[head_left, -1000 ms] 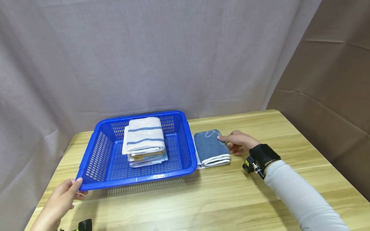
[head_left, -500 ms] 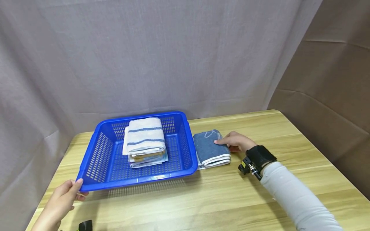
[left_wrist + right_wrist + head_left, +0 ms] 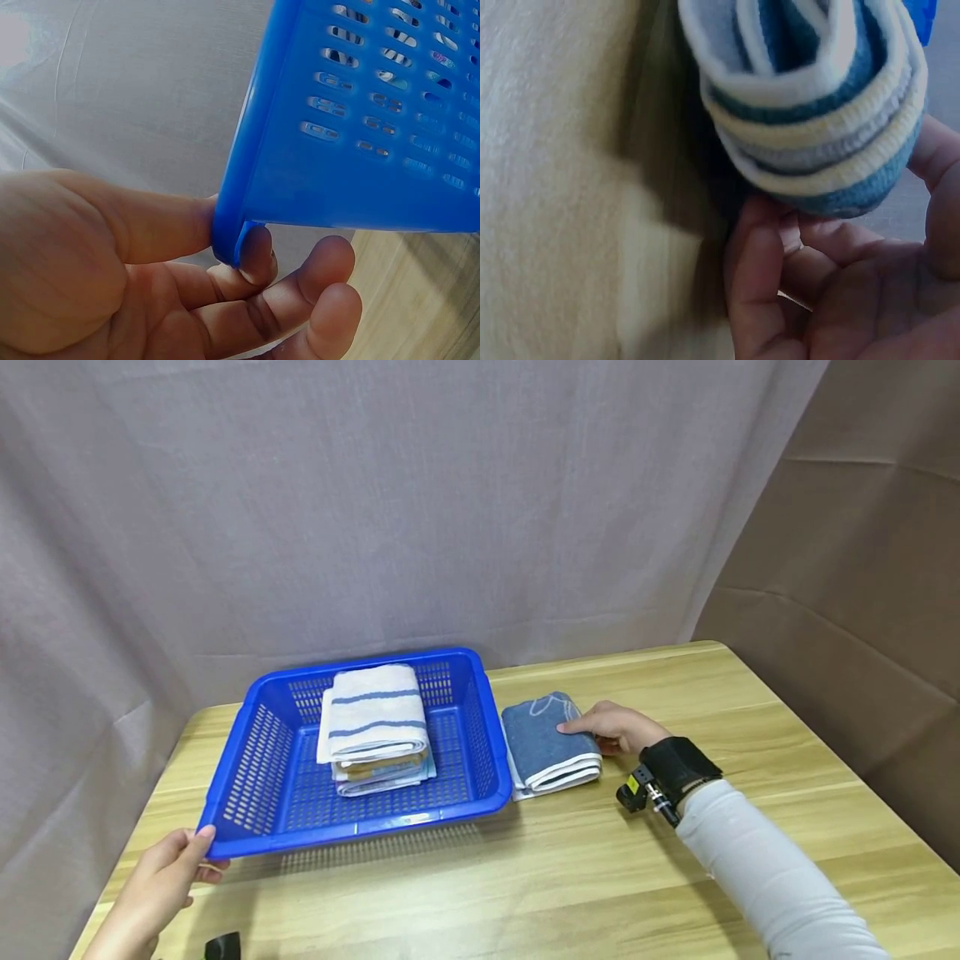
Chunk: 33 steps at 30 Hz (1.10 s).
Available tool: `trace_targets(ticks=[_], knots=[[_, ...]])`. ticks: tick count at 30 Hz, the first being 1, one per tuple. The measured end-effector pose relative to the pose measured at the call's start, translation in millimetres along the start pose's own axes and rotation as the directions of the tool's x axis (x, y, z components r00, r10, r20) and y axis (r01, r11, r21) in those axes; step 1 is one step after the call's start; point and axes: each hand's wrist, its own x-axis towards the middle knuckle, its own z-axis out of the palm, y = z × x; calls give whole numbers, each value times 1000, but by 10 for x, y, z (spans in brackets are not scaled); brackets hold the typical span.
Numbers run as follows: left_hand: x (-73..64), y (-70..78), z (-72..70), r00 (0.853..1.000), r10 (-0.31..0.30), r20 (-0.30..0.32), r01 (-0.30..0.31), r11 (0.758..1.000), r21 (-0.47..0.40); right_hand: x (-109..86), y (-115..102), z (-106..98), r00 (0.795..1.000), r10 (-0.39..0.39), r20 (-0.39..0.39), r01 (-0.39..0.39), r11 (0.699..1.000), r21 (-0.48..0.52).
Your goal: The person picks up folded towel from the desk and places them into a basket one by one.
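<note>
My left hand (image 3: 161, 877) pinches the near left corner of a blue plastic basket (image 3: 352, 837), thumb on top of the rim and fingers curled below, as the left wrist view also shows. Inside the basket lies a stack of folded towels, the top one a white towel (image 3: 378, 710) with blue stripes. To the basket's right is a folded blue towel (image 3: 543, 743) with white edging. My right hand (image 3: 618, 727) grips its right side, thumb on top and fingers at the underside. In the right wrist view, the layered folds of the blue towel (image 3: 817, 150) sit between thumb and fingers.
A pale cloth edge (image 3: 517, 792) shows under the blue towel, against the basket's right wall. The wooden table (image 3: 450, 910) ends at a grey curtain (image 3: 465, 510) behind and a brown covering (image 3: 862, 610) at right.
My right hand has moved slightly left, its thumb farther onto the blue towel. The towel's right side now looks slightly raised. My left hand and the basket have stayed nearly still.
</note>
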Motion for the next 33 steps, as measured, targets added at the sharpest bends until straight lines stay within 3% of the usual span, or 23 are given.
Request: trace_targets(ticks=[5,11,16,24,30,33], knots=[[5,-9,-4,1000,-4,1,4,1000,2,3,20,-17,999,-17,28,16,999,33],[6,-7,-6,1000,-14,4,14,1000,4,-7,86,-62,996,-20,83,7,987,159],[9,-4,-3,1000,-24,9,24,1000,6,3,169,-72,988,-8,155,-36,960,277],[-1,-4,4,1000,6,-10,-5,1000,5,25,217,-82,984,-32,175,-35,931,363],[-8,5,7,1000,14,-17,-14,1000,7,20,248,-81,955,-86,285,-61,880,471],[-7,7,11,1000,8,-16,-8,1000,6,19,256,-69,951,-112,289,-48,868,495]])
